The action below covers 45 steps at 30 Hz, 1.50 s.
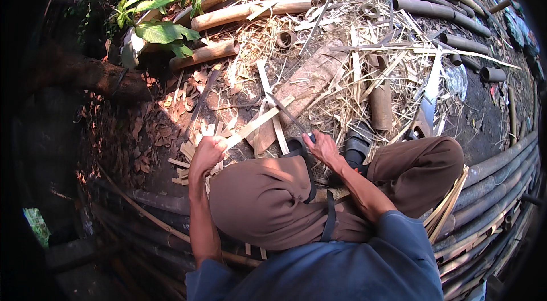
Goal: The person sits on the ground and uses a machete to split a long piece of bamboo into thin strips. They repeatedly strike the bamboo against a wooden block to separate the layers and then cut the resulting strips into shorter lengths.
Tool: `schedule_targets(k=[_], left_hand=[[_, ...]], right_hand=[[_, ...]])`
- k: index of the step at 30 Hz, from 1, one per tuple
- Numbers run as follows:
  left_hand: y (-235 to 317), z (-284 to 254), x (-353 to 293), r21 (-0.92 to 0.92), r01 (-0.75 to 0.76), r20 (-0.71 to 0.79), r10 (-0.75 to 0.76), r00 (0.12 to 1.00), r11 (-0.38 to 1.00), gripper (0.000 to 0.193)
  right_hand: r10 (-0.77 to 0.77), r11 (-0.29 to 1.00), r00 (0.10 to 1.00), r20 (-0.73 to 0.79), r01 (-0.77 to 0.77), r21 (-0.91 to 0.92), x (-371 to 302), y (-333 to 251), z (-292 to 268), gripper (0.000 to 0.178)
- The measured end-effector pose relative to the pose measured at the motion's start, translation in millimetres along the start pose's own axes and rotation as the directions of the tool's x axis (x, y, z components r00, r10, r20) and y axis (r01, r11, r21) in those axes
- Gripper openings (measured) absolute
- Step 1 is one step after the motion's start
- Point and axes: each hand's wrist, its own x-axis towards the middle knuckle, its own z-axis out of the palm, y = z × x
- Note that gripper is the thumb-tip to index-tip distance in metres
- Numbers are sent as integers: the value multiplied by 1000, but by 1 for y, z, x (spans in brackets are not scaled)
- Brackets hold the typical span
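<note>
My left hand (pixel 209 153) is closed round the near end of a pale split bamboo strip (pixel 254 124), which slants up and to the right. My right hand (pixel 323 148) grips the dark handle of a knife (pixel 293 120). Its blade points up and to the left and crosses the strip near the strip's far end; whether it is cutting in, I cannot tell. Beneath both lies a worn wooden board (pixel 312 81). Another pale strip (pixel 272 104) passes under the blade. Short cut strips (pixel 185 155) are heaped beside my left hand.
A handsaw (pixel 431 93) lies at the right among shavings (pixel 336 96), near a short bamboo piece (pixel 380 104). Long bamboo poles (pixel 439 13) are stacked at the far side, with more poles (pixel 490 170) at the right. Leafy plants (pixel 165 30) stand at the far left.
</note>
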Motion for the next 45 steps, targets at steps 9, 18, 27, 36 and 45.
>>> schedule_targets(k=[9, 18, 27, 36, 45], left_hand=[[7, 2, 8, -1, -92, -4, 92, 996, 996, 21], [-5, -6, 5, -81, -91, -5, 90, 996, 993, 20], [15, 1, -2, -30, -159, -17, 159, 987, 987, 21], [-13, 4, 22, 253, -615, 66, 621, 781, 747, 20], [28, 3, 33, 15, -330, 51, 328, 943, 944, 31]], right_hand=[[84, 996, 995, -61, -85, -14, 18, 42, -4, 47], [-51, 998, 995, 87, 53, -29, 1, 18, 2, 46], [-91, 995, 995, 29, 91, -27, 1, 18, -10, 46], [-199, 980, 980, -1, 199, -28, -11, 12, -10, 45], [-155, 982, 982, 111, 165, -88, 1, 1, -33, 51]])
